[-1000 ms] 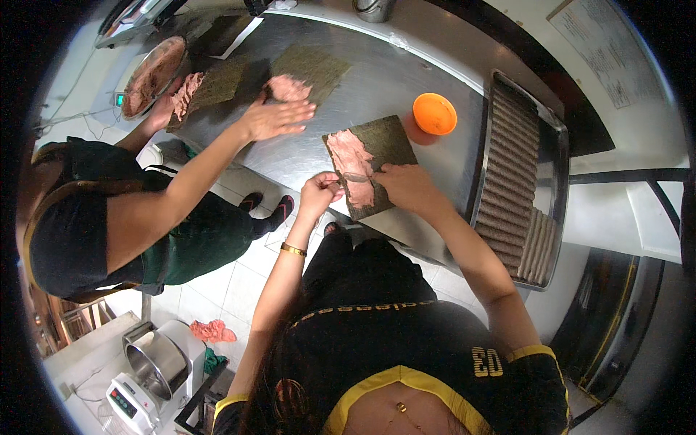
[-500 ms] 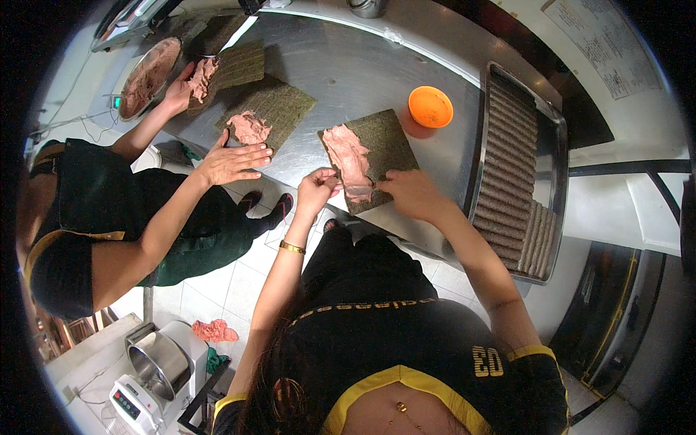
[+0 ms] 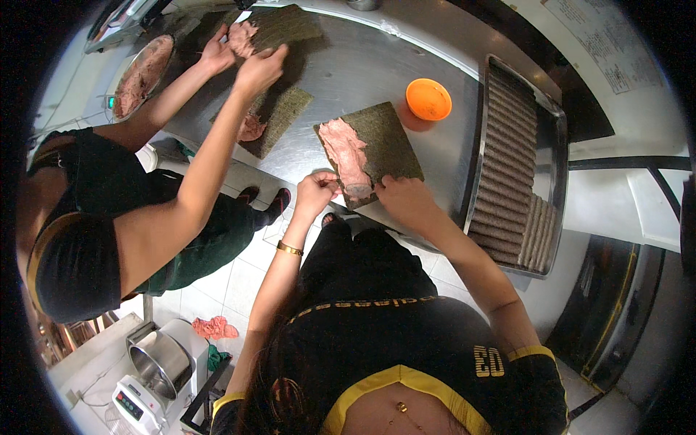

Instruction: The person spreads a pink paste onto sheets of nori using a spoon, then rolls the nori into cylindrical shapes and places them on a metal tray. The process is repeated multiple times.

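Pink meat paste lies in a long strip on the left part of a dark green seaweed sheet, near the steel table's front edge. Across the strip's near end is a thin grey scraper, partly sunk in the paste. My right hand is closed with its fingertips at the scraper's right end. At the scraper's other end my left hand is closed in a pinch over the sheet's near left edge; what its fingertips hold is hidden.
A co-worker's hands hold a paste-topped seaweed sheet at the left. Another sheet lies below them, beside a bowl of paste. An orange bowl and a metal tray of brown rolls stand at the right.
The co-worker's hands have moved up and right with the far sheet, one leaving the nearer sheet. My hands stay at the strip's near end with hardly any shift.
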Available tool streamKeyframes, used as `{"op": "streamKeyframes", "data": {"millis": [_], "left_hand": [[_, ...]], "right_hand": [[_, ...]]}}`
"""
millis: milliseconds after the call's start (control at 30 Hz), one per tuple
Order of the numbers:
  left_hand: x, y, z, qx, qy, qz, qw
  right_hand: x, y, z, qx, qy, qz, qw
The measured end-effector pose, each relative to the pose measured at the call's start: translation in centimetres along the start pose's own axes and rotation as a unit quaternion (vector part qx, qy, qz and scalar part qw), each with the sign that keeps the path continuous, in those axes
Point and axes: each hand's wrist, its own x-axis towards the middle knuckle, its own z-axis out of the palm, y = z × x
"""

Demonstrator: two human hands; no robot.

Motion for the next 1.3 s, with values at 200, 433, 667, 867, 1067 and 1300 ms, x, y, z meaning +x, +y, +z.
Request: {"op": "streamKeyframes", "data": {"millis": [200, 433, 667, 867, 1067, 1300], "left_hand": [[-0.3, 0.6, 0.2, 0.036, 0.015, 0.007, 0.999], [-0.7, 0.8, 0.6, 0.040, 0.044, 0.023, 0.998], [-0.8, 0.9, 0.7, 0.039, 0.051, 0.012, 0.998], [-0.7, 0.8, 0.4, 0.026, 0.025, 0.015, 0.999], [-0.7, 0.3, 0.0, 0.010, -0.017, 0.003, 1.000], [-1.4, 0.5, -0.2, -0.004, -0.047, -0.016, 0.999]], "right_hand": [[-0.5, -0.6, 0.5, 0.004, 0.003, -0.005, 1.000], [-0.9, -0.6, 0.0, -0.018, -0.007, -0.032, 0.999], [-1.7, 1.5, -3.3, -0.042, -0.023, -0.054, 0.997], [-2.8, 3.2, -3.1, -0.067, 0.008, -0.069, 0.995], [-1.8, 2.7, -0.9, -0.061, 0.005, -0.103, 0.993], [-0.5, 2.1, -0.6, -0.036, -0.033, -0.028, 0.998]]}}
